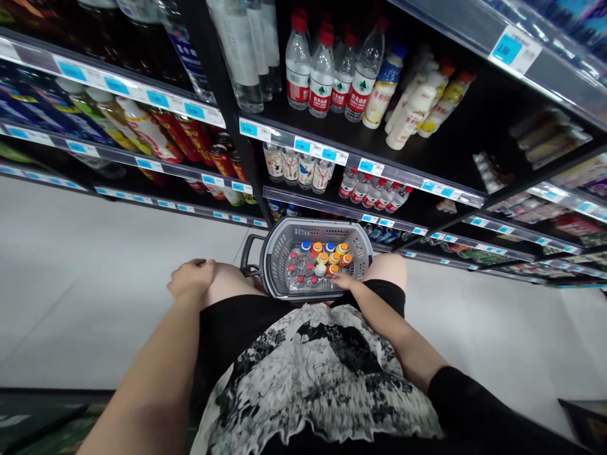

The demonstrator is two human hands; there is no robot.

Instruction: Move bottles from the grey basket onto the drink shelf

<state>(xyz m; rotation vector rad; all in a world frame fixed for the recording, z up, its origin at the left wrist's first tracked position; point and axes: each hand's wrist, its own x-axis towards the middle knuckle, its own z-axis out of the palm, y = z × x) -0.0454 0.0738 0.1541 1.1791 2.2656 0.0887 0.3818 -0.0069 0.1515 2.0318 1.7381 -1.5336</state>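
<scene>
Bottles with red, orange, yellow, blue and white caps stood upright and packed close in a grey perforated plastic shopping basket, which sat on the pale floor between the crouching person's knees, close under the black store shelves, probably so that both the basket and the shelves were within easy reach. In the head view, the right hand reached down into the near right part of the basket, fingers resting on the caps there; whether it had closed around a bottle could not be told. The left hand lay loosely curled on the left knee, holding nothing, seemingly as a brace for the crouch. Red-capped clear water bottles and pale drink bottles lined the upper shelf above blue price tags.
</scene>
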